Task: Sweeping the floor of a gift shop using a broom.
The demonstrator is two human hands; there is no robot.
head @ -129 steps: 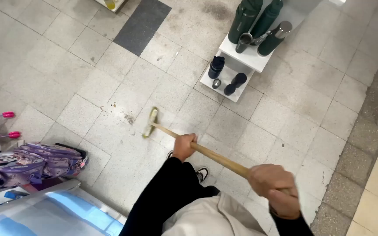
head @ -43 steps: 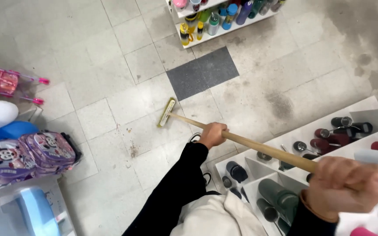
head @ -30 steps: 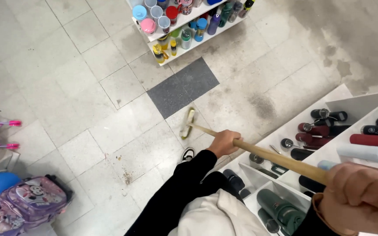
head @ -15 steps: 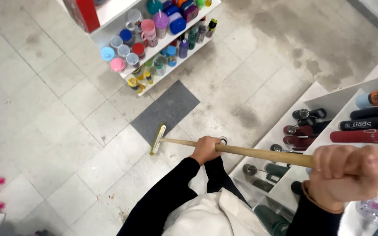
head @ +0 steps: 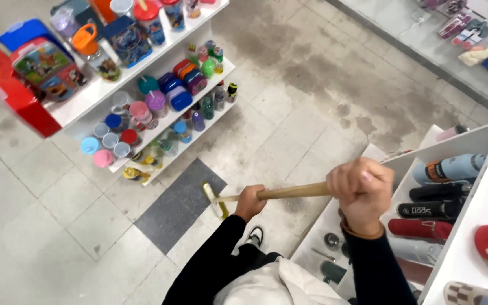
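Right hand (head: pixel 361 189) is clamped on the top end of the wooden broom handle (head: pixel 289 192), nearest the camera; left hand (head: pixel 250 201) is wrapped lower down. Broom head (head: pixel 216 200) now sits at the dark floor tile (head: pixel 179 206) (half a second ago it lay further left), view swung toward the cup shelf (head: pixel 142 107): sweeping goes on.
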